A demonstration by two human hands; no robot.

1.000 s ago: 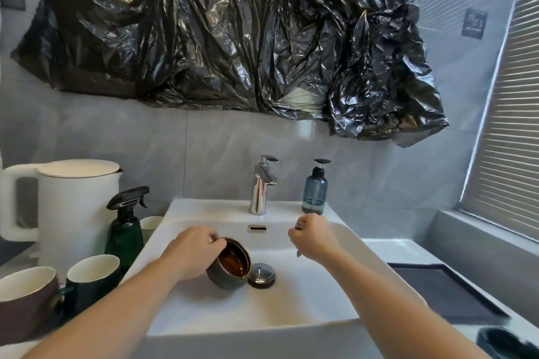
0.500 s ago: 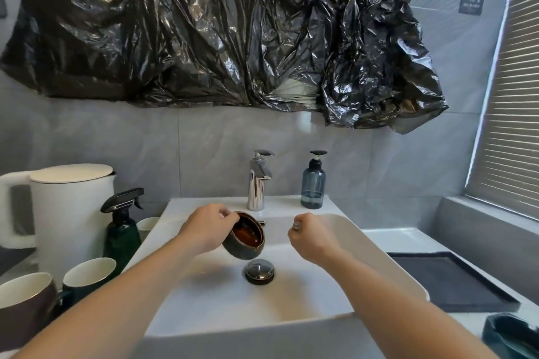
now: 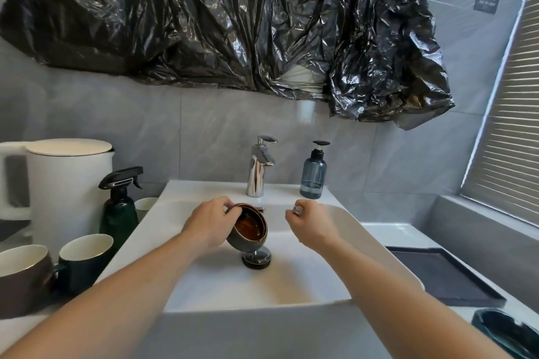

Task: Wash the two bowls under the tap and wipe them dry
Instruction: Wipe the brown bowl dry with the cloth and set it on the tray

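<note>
My left hand (image 3: 210, 224) grips the rim of a small bowl (image 3: 250, 227), grey outside and glossy brown inside. The bowl is tilted with its mouth to the right, held above the drain plug (image 3: 256, 259) in the white sink (image 3: 379, 253). The chrome tap (image 3: 259, 166) stands just behind it, and I see no water running. My right hand (image 3: 312, 224) hovers over the right side of the basin, fingers curled round a small metal object whose tip shows at the thumb. A second, dark teal bowl (image 3: 507, 335) sits on the counter at the bottom right, partly cut off.
A blue soap bottle (image 3: 313, 175) stands right of the tap. Left of the sink are a white kettle (image 3: 67, 183), a green spray bottle (image 3: 119, 207) and two mugs (image 3: 84, 259). A black mat (image 3: 437, 274) lies on the right counter. Black plastic covers the wall above.
My left hand has lifted the bowl off the sink floor and raised it toward the tap. My right hand has stayed in about the same place.
</note>
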